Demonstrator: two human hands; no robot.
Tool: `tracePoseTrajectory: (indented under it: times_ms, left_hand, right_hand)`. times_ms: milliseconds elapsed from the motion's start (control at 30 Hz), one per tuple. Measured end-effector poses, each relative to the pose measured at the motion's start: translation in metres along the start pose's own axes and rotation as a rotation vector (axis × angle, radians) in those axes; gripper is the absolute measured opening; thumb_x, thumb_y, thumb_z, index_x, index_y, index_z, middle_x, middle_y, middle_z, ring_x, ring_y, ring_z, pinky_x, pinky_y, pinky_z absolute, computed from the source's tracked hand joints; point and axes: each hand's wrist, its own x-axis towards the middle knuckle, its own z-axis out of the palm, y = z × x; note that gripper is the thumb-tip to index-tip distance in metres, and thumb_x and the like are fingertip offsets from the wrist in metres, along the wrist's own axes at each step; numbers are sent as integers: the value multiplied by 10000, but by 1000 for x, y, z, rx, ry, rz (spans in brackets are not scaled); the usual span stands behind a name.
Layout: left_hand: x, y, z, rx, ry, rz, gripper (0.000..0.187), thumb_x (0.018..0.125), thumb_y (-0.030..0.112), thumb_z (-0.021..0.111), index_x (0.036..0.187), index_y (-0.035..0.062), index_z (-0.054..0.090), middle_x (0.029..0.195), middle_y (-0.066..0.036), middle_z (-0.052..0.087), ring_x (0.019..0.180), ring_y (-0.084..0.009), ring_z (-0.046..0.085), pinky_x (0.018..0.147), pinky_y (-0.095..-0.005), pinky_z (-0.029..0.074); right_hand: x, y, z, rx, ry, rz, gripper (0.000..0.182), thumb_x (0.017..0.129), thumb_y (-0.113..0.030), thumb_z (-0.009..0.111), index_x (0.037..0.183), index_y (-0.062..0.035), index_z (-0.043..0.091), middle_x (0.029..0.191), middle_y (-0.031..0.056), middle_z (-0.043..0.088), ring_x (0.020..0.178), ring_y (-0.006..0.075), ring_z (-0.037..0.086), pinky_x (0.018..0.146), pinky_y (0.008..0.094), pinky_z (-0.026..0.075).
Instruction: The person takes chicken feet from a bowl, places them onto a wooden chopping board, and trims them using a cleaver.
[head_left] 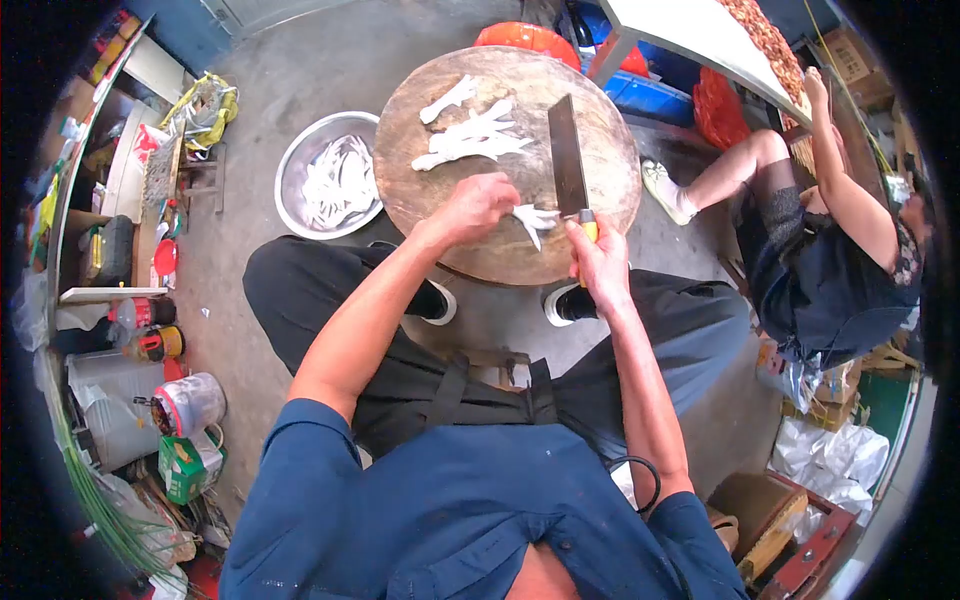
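My right hand (600, 262) is wrapped round the yellow handle of a cleaver (567, 155), its broad dark blade pointing away from me over the round wooden chopping block (410, 95). My left hand (478, 208) is closed at the near part of the block on a pale chicken foot (537, 222). That foot's toes spread toward the cleaver, and its other end is hidden by my fingers. Farther back on the block lie several more white chicken feet (470, 138), with a single one (449, 100) beyond them.
A metal basin (290, 190) of chicken feet stands left of the block. At right, another person (820, 240) sits by a table (690, 40) heaped with reddish-brown pieces. Red bags (530, 40) and a blue crate (645, 97) lie behind the block. Cluttered shelves (115, 293) line the left.
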Motion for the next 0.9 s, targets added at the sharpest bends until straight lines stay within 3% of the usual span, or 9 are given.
tracePoseTrajectory:
  times_ms: [133,267,333,567,633,767,833,900]
  left_hand:
    - [6,0,-7,84,-49,-60,120,823,106,607,887,59,696,905,-133,622,919,-360,617,782,-455,486]
    - [6,1,-7,123,-49,-62,116,822,102,592,862,54,689,892,-134,620,914,-364,615,776,-459,484]
    - [7,2,-6,138,-44,-58,115,821,99,586,853,53,686,888,-134,620,912,-364,614,775,-459,484]
    - [6,2,-6,119,-27,-64,110,809,99,585,838,63,685,881,-136,623,913,-359,616,771,-458,487]
    - [7,1,-5,147,-35,-52,111,806,100,587,839,63,686,880,-136,623,912,-358,616,772,-458,488]
    - [7,1,-5,141,-47,-55,121,846,146,624,901,67,697,908,-126,637,929,-354,621,802,-456,494]
    - [3,2,-4,142,-37,-52,122,844,149,625,900,67,698,903,-128,635,934,-352,620,802,-456,494]
    - [5,3,-7,186,-78,-98,123,844,154,629,905,74,699,907,-126,635,944,-346,620,806,-452,494]
  right_hand:
    - [-2,-10,3,3,-15,-36,219,938,-220,635,1047,-31,607,621,-12,509,446,72,474,419,238,377]
    - [4,0,5,-29,-13,-63,271,925,-229,659,1058,4,620,628,-6,543,438,75,497,407,258,399]
    - [8,9,6,20,-63,13,256,924,-229,660,1015,6,615,617,-3,543,435,78,499,410,262,402]
    - [2,-12,-4,-30,14,-16,250,935,-239,651,965,-1,582,580,-14,518,430,79,488,412,255,391]
    - [3,-18,-7,124,8,-86,220,954,-242,635,1026,-41,583,649,-13,515,459,68,470,424,231,376]
    - [-2,-32,2,66,53,-131,213,963,-243,621,1031,-45,580,656,-13,517,464,66,478,420,234,376]
    - [11,-5,13,-212,35,-113,312,944,-295,610,1007,8,572,617,29,553,458,122,537,442,301,430]
    - [18,9,11,-166,-100,-7,323,936,-302,606,1009,11,574,606,37,552,441,135,539,435,310,431]
